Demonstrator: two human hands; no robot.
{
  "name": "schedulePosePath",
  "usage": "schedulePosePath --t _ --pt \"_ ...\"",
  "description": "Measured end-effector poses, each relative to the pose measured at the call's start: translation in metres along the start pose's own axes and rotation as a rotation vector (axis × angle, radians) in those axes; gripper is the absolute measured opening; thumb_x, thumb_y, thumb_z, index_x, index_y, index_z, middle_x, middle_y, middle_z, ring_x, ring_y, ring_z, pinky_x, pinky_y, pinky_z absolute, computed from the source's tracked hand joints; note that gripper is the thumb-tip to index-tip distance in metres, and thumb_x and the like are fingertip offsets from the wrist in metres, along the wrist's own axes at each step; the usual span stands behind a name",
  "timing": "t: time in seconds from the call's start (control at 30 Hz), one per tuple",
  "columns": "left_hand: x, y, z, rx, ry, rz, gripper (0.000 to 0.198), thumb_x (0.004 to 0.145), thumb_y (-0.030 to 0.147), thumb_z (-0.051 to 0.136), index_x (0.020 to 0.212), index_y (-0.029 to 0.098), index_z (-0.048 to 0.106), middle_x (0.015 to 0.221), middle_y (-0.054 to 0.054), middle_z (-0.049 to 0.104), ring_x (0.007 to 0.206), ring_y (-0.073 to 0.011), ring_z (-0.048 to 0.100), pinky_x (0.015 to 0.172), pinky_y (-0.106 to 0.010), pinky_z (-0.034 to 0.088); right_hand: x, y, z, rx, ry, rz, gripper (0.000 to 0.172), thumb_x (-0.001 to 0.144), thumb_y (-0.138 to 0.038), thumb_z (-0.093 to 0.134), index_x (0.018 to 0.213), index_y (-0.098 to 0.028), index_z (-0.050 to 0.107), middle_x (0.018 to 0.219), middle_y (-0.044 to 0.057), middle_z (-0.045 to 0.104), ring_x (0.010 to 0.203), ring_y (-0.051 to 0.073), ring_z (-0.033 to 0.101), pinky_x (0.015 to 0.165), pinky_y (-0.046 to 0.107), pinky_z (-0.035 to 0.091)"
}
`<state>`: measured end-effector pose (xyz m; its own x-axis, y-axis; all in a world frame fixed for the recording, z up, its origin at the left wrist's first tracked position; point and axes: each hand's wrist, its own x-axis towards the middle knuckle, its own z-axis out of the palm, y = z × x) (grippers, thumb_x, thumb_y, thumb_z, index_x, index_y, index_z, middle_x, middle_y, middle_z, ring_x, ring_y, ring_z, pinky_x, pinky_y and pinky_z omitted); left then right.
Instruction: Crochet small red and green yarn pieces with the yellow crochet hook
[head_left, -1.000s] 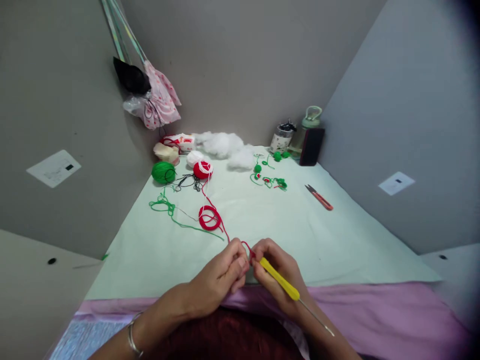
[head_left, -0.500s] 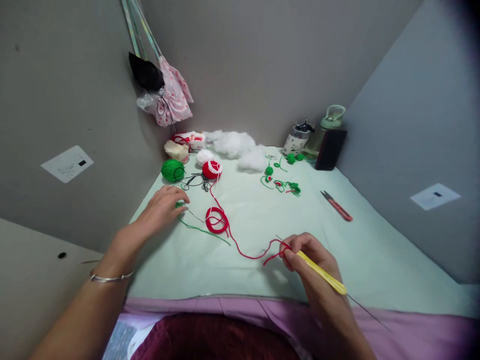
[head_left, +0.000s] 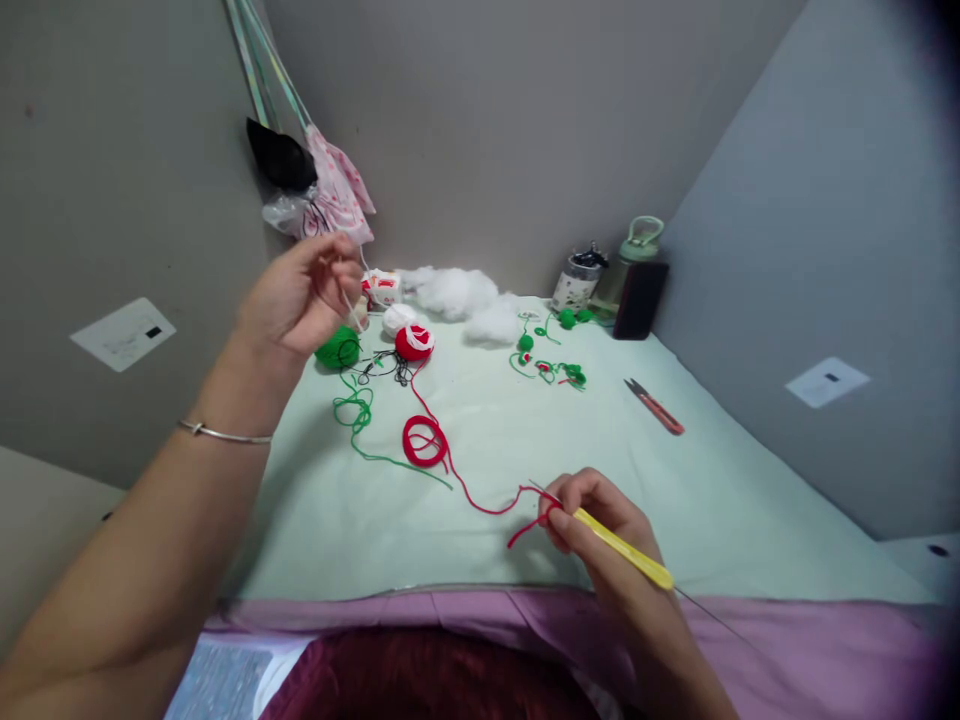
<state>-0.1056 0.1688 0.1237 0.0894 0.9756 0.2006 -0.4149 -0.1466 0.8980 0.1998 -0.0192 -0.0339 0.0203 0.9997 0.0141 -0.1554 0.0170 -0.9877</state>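
Right fingers: pinched together on the yellow-handled hook (head_left: 626, 550) and the red yarn (head_left: 499, 513) near its tip; this right hand (head_left: 600, 520) is nearer the person than the red ring (head_left: 407, 442) and to its right.
Left fingers: curled in, a white strand (head_left: 352, 312) hanging from them; this left hand (head_left: 300, 295) is in the air, beyond the red ring and to its left.
Step in hand: seemingly handling yarn, with hookwork paused, as the right hand keeps hook and red yarn together while the left deals with the white strand.
Next move calls for: probably keeping the white strand clear of the red yarn; any further hook stroke would need the slack red yarn steadied and fed.
Red yarn: a short end sticks out by the right fingers; a longer length runs slack past the red ring's right edge.
Green yarn (head_left: 360, 412): tangled to the red ring's left, its tail lying just below it.
Yarn balls: red ball (head_left: 415, 343), white ball (head_left: 397, 320) and green ball (head_left: 339, 348), all beyond the red ring.
Pen cup (head_left: 574, 288): far beyond the red ring, to its right, with dark items poking out.
Bottle (head_left: 643, 242): just beside the pen cup, lidded; contents unclear.
Pink bag (head_left: 341, 185): hanging far beyond the red ring, to its left; contents hidden.
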Motion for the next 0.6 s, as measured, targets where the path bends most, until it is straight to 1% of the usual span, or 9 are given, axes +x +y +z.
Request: schedulePosePath --t 0.07,0.13,0.17,0.23,0.3,0.37,0.43,0.53,0.6 --pt "-0.003 0.012 0.025 -0.222 0.044 -0.02 0.031 0.102 0.003 0.046 0.082 0.023 0.054 0.06 0.007 0.057 0.047 -0.0028 0.049 0.048 -0.005 0.047 -0.001 -0.001 0.001 0.0 -0.017 0.005 0.035 0.089 -0.042 0.083 0.081 -0.023 0.055 0.078 -0.003 0.058 0.067 0.011 0.047 0.059 0.025 0.035" --pt "-0.014 0.014 0.049 -0.3 0.043 -0.053 0.036 0.107 0.003 0.038 0.082 0.024 0.054 0.058 0.006 0.056 0.044 -0.002 0.049 0.046 -0.004 0.047 -0.002 -0.004 0.003 0.002 -0.038 0.014 0.034 0.089 -0.042 0.083 0.081 -0.022 0.056 0.078 -0.003 0.058 0.066 0.011 0.046 0.059 0.025 0.035" --pt "-0.023 0.012 0.06 -0.332 0.029 -0.102 0.038 0.109 0.005 0.035 0.082 0.023 0.054 0.058 0.006 0.055 0.044 -0.0012 0.049 0.046 -0.004 0.046 -0.003 -0.006 0.004 0.005 -0.049 0.019 0.033 0.089 -0.041 0.083 0.081 -0.022 0.057 0.078 -0.003 0.059 0.067 0.011 0.047 0.06 0.025 0.035" --pt "-0.042 0.001 0.078 -0.464 0.028 -0.218 0.04 0.112 0.009 0.033 0.08 0.02 0.053 0.061 0.005 0.058 0.041 0.0012 0.045 0.04 -0.004 0.039 -0.003 -0.014 0.007 0.014 -0.096 0.033 0.03 0.088 -0.04 0.084 0.082 -0.022 0.06 0.08 -0.002 0.06 0.071 0.012 0.049 0.063 0.025 0.038" --pt "-0.06 -0.016 0.092 -0.468 -0.019 -0.255 0.038 0.111 0.009 0.036 0.078 0.017 0.054 0.063 0.005 0.056 0.037 0.0022 0.039 0.035 -0.007 0.032 0.0 -0.023 0.01 0.023 -0.167 0.052 0.029 0.087 -0.039 0.085 0.082 -0.021 0.064 0.081 -0.002 0.061 0.074 0.012 0.051 0.065 0.025 0.04" --pt "-0.072 -0.034 0.101 -0.425 -0.067 -0.276 0.034 0.108 0.008 0.046 0.077 0.016 0.055 0.065 0.006 0.056 0.038 0.002 0.037 0.035 -0.009 0.03 0.005 -0.032 0.015 0.038 -0.228 0.067 0.027 0.087 -0.038 0.085 0.082 -0.02 0.066 0.079 -0.002 0.061 0.071 0.011 0.051 0.065 0.024 0.04" --pt "-0.077 -0.052 0.105 -0.389 -0.119 -0.277 0.028 0.104 0.009 0.054 0.077 0.015 0.057 0.068 0.006 0.057 0.039 0.0018 0.036 0.037 -0.009 0.03 0.013 -0.039 0.019 0.071 -0.249 0.06 0.025 0.088 -0.037 0.085 0.083 -0.02 0.067 0.077 -0.003 0.061 0.067 0.01 0.05 0.063 0.024 0.039" --pt "-0.074 -0.071 0.108 -0.354 -0.16 -0.287 0.024 0.101 0.01 0.058 0.078 0.015 0.058 0.068 0.006 0.056 0.039 0.0014 0.032 0.038 -0.01 0.028 0.028 -0.044 0.023 0.147 -0.293 0.053 0.021 0.088 -0.037 0.085 0.094 -0.021 0.071 0.076 -0.003 0.063 0.063 0.009 0.051 0.06 0.024 0.04" --pt "-0.07 -0.079 0.109 -0.329 -0.171 -0.293 0.023 0.101 0.01 0.059 0.078 0.015 0.058 0.068 0.006 0.057 0.039 0.001 0.032 0.039 -0.01 0.028 0.037 -0.044 0.025 0.199 -0.306 0.067 0.026 0.086 -0.036 0.086 0.102 -0.022 0.072 0.077 -0.003 0.064 0.061 0.009 0.052 0.058 0.024 0.04"
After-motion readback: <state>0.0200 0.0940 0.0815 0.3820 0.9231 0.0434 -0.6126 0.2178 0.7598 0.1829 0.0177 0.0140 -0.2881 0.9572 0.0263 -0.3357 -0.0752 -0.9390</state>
